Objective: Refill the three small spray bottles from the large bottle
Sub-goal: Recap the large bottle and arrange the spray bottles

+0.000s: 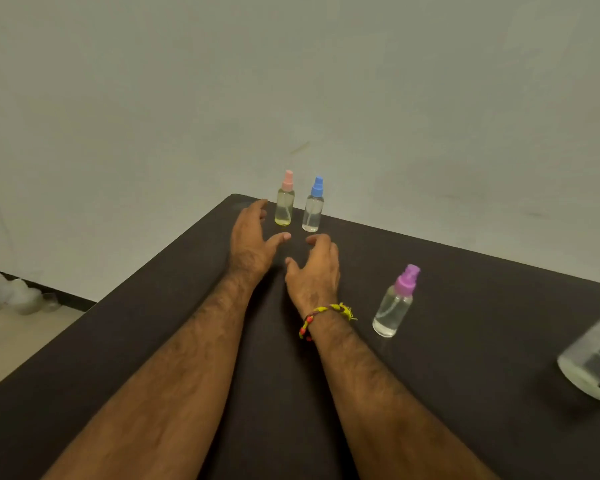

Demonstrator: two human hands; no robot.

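Note:
Three small clear spray bottles stand upright on a dark table (153, 341). The pink-capped bottle (285, 199) and the blue-capped bottle (314, 205) stand side by side near the far corner. The purple-capped bottle (396, 301) stands apart to the right. The large clear bottle (594, 363) is cut off by the right edge. My left hand (252, 242) reaches toward the pink-capped bottle with spread fingers, just left of it and holding nothing. My right hand (315, 268), empty with loosely curled fingers, is just in front of the blue-capped bottle.
A pale wall rises right behind the table's far edge. The floor at the left shows several translucent plastic containers (18, 294) along the wall. The table's left edge runs diagonally toward me.

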